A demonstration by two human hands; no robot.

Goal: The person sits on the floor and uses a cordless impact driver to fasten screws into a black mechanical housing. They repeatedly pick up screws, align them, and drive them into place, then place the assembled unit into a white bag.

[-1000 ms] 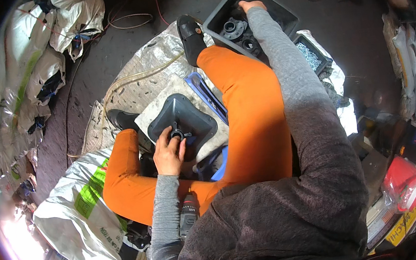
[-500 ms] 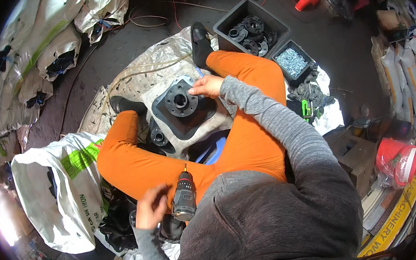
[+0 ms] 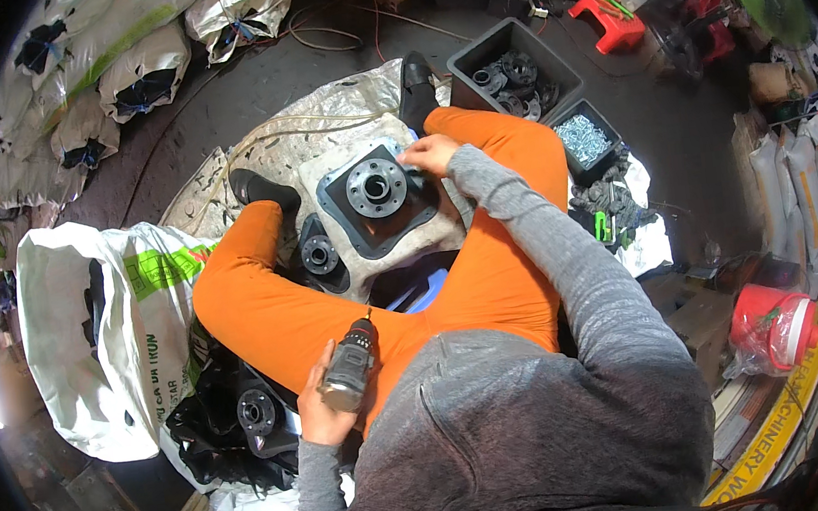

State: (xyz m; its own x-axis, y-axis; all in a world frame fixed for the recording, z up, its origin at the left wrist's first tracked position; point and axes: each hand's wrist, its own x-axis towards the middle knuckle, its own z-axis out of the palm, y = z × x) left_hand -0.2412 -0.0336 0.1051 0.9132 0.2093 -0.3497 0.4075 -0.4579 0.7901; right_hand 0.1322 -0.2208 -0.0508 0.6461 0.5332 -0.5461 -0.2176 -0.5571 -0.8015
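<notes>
A cordless drill (image 3: 349,372), grey and black with a red ring, lies along my left thigh, bit pointing away from me. My left hand (image 3: 322,412) has its fingers closed around the drill's side. Between my legs, a dark round flange (image 3: 360,201) with a central bore and bolt holes rests on a squarish black plate (image 3: 339,225). The fingertips of my right hand (image 3: 431,155) are pinched together at the flange's right edge; what they hold, if anything, is too small to make out. A pale, stained support (image 3: 307,172) carries the plate.
A smaller flanged part (image 3: 319,254) sits left of the support. Beyond my right knee stand a grey bin (image 3: 564,78) of black flanged parts and a small box of screws (image 3: 583,138). A white sack (image 3: 77,386) stands left; another flanged part (image 3: 259,413) lies beside it.
My left hand has moved onto the drill and closed around it. The right hand stays at the flange's edge. The whole view has shifted slightly.
</notes>
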